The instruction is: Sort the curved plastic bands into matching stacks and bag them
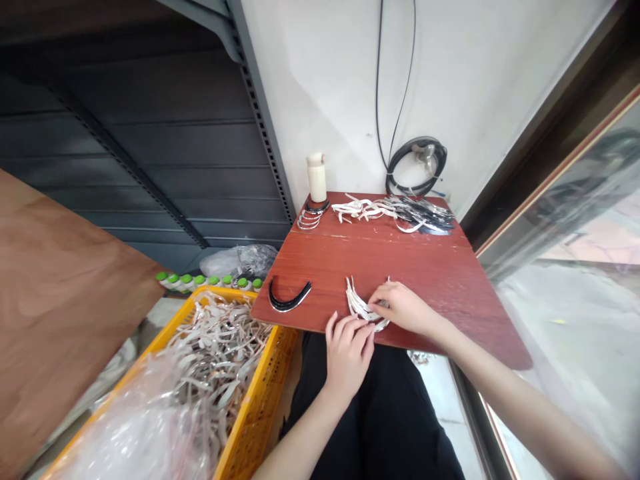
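Observation:
A small bunch of thin curved white strips (pixel 354 300) lies in a U shape near the table's front edge. My right hand (pixel 400 305) is over the right side of the bunch, its thumb and fingers pinched on a strip. At the near side, my left hand (pixel 349 350) rests by the table edge with fingers spread and fingertips touching the lower part of the bunch. Part of the strips is hidden under both hands. To the left, a stack of curved black strips (pixel 290 305) lies on the table, apart from my hands.
On the red-brown table (pixel 385 257), a heap of white and dark strips (pixel 425 213) lies at the back. A cream bottle (pixel 317 179) stands beside several curved pieces (pixel 309 219). A yellow crate (pixel 265 373) full of strips stands left. A glass panel (pixel 565 287) is right.

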The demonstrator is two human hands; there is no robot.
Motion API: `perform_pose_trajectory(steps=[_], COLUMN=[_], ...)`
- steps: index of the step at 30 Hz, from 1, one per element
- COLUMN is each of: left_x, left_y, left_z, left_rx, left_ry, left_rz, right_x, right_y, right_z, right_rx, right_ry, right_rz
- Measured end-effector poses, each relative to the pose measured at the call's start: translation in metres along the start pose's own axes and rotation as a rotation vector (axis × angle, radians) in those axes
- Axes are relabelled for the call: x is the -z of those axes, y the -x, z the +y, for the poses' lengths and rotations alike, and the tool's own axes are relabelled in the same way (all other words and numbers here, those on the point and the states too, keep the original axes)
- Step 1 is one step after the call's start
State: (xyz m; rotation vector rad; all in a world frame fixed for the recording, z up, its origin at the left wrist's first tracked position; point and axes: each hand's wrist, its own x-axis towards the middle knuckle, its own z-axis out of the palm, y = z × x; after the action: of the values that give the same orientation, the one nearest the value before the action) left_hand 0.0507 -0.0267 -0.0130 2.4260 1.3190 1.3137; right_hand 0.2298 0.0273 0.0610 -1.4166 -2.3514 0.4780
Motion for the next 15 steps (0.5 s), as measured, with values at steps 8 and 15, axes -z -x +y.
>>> perform_pose_trajectory(steps=[8, 15], left_x=[-0.003, 0.018], left_y=[-0.006, 0.005], left_z=[-0.002, 0.003], left_rx=[0.054, -0.009], left_ry=[-0.043, -0.063], left_rz=[-0.057, -0.079], right_x=[-0.019, -0.047], right_y=[0.024, 0.043], right_z=[-0.007, 0.013], right_rx=[0.073, 0.142], right_ry=[0.063, 0.07], right_rz=[0.053, 0.331])
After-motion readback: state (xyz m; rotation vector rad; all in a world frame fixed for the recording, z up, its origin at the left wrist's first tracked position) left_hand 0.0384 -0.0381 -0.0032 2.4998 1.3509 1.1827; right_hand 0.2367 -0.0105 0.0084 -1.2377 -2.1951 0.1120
